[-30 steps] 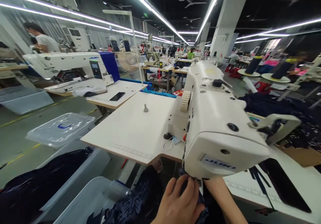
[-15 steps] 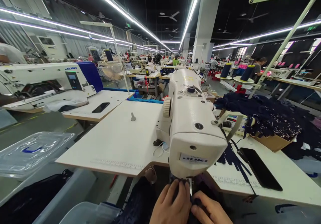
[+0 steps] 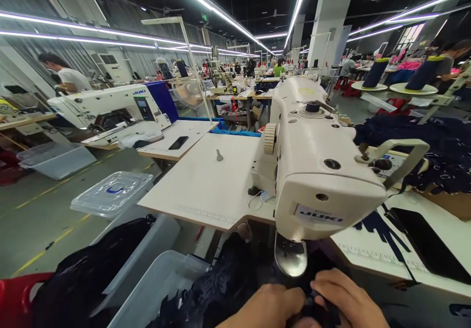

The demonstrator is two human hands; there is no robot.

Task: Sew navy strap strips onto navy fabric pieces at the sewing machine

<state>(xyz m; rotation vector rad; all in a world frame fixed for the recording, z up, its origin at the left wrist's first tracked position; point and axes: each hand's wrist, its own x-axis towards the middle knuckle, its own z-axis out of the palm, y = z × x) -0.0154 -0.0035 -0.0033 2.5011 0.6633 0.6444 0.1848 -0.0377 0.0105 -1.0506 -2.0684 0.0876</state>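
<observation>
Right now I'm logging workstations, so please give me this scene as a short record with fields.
Machine: glossy white JUKI sewing machine
Left hand: curled at dark navy fabric; grip partly hidden
Right hand: pinching the fabric
Under the machine's front end: shiny rounded metal plate
Left of machine: flat grey key-shaped piece on white tabletop
Right of machine: large black rectangular device, navy fabric strips

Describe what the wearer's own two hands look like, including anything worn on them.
The left hand and the right hand are bare human hands. No glove, ring, watch or marking shows on the visible parts, and no sleeve is in view. The picture's lower edge cuts both off, so the rest cannot be told.
</observation>
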